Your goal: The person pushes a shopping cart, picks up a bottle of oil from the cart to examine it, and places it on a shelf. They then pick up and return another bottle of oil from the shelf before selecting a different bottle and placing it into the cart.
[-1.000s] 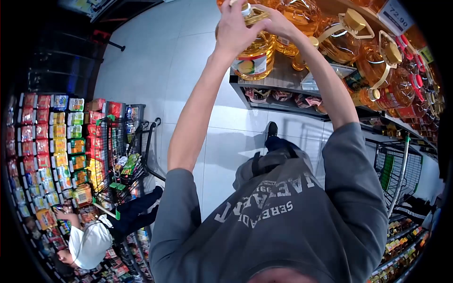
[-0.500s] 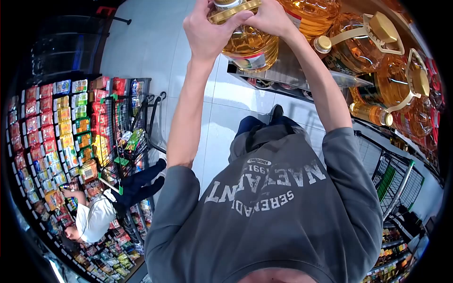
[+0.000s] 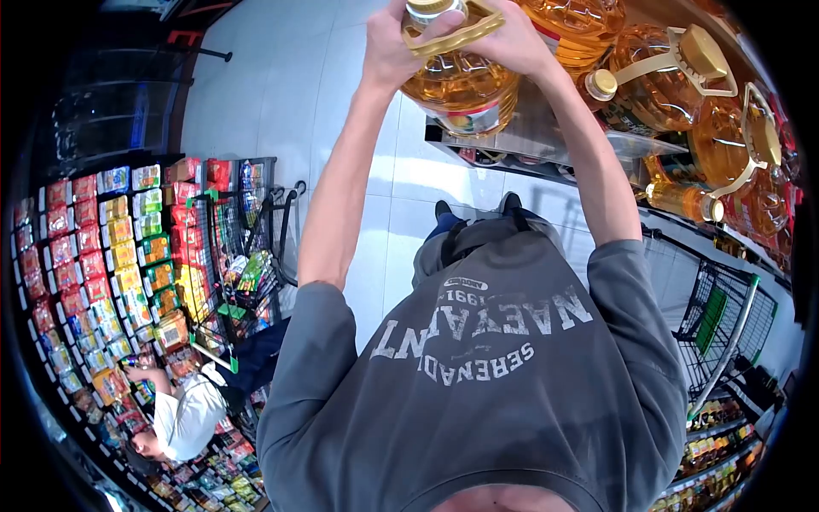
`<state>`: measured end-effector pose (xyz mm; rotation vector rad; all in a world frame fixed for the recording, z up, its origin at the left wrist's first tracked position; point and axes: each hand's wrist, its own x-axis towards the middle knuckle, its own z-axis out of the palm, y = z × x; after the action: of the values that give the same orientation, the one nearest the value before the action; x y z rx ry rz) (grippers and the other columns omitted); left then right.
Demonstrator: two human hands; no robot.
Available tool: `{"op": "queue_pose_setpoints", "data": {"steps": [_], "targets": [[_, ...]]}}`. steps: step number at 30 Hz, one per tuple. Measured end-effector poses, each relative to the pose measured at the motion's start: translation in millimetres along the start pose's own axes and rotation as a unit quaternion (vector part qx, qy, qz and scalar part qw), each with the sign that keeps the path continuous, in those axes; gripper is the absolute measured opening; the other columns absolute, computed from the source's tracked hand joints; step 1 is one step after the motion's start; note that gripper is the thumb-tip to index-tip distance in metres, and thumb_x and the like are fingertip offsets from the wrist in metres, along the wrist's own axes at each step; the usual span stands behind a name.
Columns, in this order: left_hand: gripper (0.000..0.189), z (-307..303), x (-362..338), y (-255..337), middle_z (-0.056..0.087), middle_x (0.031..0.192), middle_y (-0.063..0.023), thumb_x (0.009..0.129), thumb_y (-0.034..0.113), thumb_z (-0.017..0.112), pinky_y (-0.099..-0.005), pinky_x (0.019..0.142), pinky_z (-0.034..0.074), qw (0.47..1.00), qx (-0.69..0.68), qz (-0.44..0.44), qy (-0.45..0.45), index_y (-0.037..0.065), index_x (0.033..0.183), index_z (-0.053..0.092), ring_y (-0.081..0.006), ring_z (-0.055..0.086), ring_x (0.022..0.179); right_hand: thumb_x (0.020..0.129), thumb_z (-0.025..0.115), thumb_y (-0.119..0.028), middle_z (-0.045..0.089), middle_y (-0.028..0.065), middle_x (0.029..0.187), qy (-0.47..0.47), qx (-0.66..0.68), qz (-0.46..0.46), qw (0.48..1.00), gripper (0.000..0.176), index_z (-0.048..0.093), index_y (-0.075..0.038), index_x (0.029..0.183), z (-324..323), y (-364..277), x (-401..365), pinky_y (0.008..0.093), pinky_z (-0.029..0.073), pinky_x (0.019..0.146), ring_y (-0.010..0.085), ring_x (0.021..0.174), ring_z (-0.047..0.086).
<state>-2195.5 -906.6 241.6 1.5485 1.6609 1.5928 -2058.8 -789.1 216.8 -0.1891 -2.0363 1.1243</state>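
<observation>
A large clear bottle of golden oil point(image 3: 465, 90) with a pale cap and a gold handle is at the top centre. My left hand point(image 3: 394, 51) grips its neck and handle from the left, the thumb lying across the handle beside the cap. From the right, my right hand point(image 3: 510, 43) is closed at the handle's other side; some of its fingers are hidden. The bottle's label faces down toward my body. Just to its right stand more large oil bottles point(image 3: 580, 30).
Oil bottles point(image 3: 653, 81) line a shelf at the right, above a metal shelf edge point(image 3: 546, 141). A shopping cart point(image 3: 725, 324) stands at the lower right. At the left are another cart point(image 3: 243, 247), a person in white point(image 3: 189, 414) and racks of packets point(image 3: 94, 247).
Both hands and the bottle have shifted slightly right in view. The floor, carts and the other person also appear shifted, and both my feet now show.
</observation>
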Motion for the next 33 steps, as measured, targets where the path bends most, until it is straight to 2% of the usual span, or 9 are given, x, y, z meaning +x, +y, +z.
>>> {"op": "queue_pose_setpoints", "data": {"steps": [6, 8, 10, 11, 12, 20, 26, 27, 33], "targets": [[0.047, 0, -2, 2, 0.07, 0.1, -0.0085, 0.085, 0.032, 0.077, -0.0303, 0.081, 0.053, 0.999, -0.025, 0.035, -0.01, -0.002, 0.114, 0.063, -0.0155, 0.065, 0.09, 0.068, 0.087, -0.02, 0.064, 0.0103, 0.116, 0.007, 0.065, 0.049, 0.997, 0.066, 0.057, -0.001, 0.123, 6, 9, -5, 0.0321, 0.048, 0.094, 0.0179, 0.107, 0.061], [0.041, 0, -6, -1, 0.072, 0.098, -0.0096, 0.083, 0.027, 0.077, -0.0316, 0.079, 0.053, 0.998, -0.046, 0.044, 0.012, 0.0, 0.111, 0.065, -0.0188, 0.068, 0.089, 0.078, 0.078, -0.021, 0.066, 0.0138, 0.114, 0.002, 0.056, 0.001, 0.998, 0.054, 0.057, 0.001, 0.122, 6, 5, -12, 0.0326, 0.049, 0.092, 0.0212, 0.105, 0.062], [0.061, -5, -8, -11, 0.07, 0.1, -0.0156, 0.077, 0.046, 0.079, -0.0343, 0.081, 0.055, 0.994, 0.075, 0.08, -0.02, -0.001, 0.112, 0.063, -0.026, 0.07, 0.094, 0.078, 0.074, -0.02, 0.063, 0.0119, 0.123, 0.003, -0.057, 0.016, 0.998, 0.058, 0.054, -0.001, 0.129, 7, 12, -20, 0.0361, 0.048, 0.098, 0.0228, 0.114, 0.061], [0.056, -3, -6, -18, 0.073, 0.084, -0.012, 0.077, 0.051, 0.078, -0.0303, 0.068, 0.057, 0.988, 0.049, 0.142, 0.017, 0.002, 0.102, 0.069, -0.0227, 0.073, 0.077, 0.073, 0.078, -0.019, 0.063, 0.0103, 0.121, 0.018, -0.04, 0.06, 0.997, 0.063, 0.054, -0.001, 0.128, 10, 5, -26, 0.0344, 0.048, 0.097, 0.0191, 0.113, 0.06], [0.056, -8, -8, -14, 0.073, 0.089, -0.0116, 0.077, 0.049, 0.078, -0.0315, 0.073, 0.057, 0.992, 0.053, 0.112, -0.025, 0.002, 0.107, 0.068, -0.0219, 0.073, 0.083, 0.072, 0.077, -0.034, 0.064, 0.0154, 0.12, 0.067, -0.103, 0.046, 0.991, 0.06, 0.059, -0.007, 0.123, 16, 4, -30, 0.0411, 0.048, 0.095, 0.0351, 0.111, 0.061], [0.054, -38, -3, -11, 0.072, 0.101, -0.0091, 0.073, 0.039, 0.083, -0.0341, 0.09, 0.051, 0.957, -0.095, 0.06, -0.269, 0.004, 0.112, 0.069, -0.018, 0.066, 0.098, 0.066, 0.078, -0.047, 0.055, 0.0171, 0.125, 0.248, -0.389, 0.134, 0.877, 0.083, 0.05, 0.002, 0.127, 90, -75, -69, 0.0457, 0.036, 0.102, 0.0338, 0.12, 0.049], [0.049, -36, -2, -12, 0.07, 0.098, -0.0085, 0.074, 0.032, 0.083, -0.0325, 0.083, 0.052, 0.953, -0.087, 0.074, -0.28, 0.003, 0.112, 0.068, -0.0174, 0.067, 0.092, 0.067, 0.08, -0.042, 0.053, 0.0194, 0.13, 0.274, -0.317, 0.122, 0.9, 0.083, 0.048, 0.001, 0.13, 88, -74, -78, 0.0485, 0.037, 0.105, 0.0371, 0.126, 0.047], [0.055, -38, 1, -10, 0.069, 0.115, -0.0099, 0.075, 0.026, 0.079, -0.0369, 0.097, 0.05, 0.944, -0.066, 0.08, -0.312, 0.002, 0.122, 0.064, -0.0217, 0.065, 0.107, 0.068, 0.079, -0.042, 0.051, 0.0205, 0.133, 0.25, -0.309, 0.09, 0.913, 0.084, 0.047, 0.0, 0.133, 83, -73, -86, 0.0491, 0.036, 0.106, 0.039, 0.128, 0.045], [0.056, -34, -10, -3, 0.069, 0.115, -0.0112, 0.073, 0.026, 0.082, -0.0362, 0.094, 0.051, 0.954, -0.034, 0.122, -0.272, 0.002, 0.12, 0.065, -0.0216, 0.066, 0.104, 0.076, 0.076, -0.048, 0.032, 0.0229, 0.149, 0.191, -0.209, 0.06, 0.957, 0.095, 0.033, 0.0, 0.146, 70, -63, -119, 0.046, 0.03, 0.113, 0.0371, 0.136, 0.037]]}}
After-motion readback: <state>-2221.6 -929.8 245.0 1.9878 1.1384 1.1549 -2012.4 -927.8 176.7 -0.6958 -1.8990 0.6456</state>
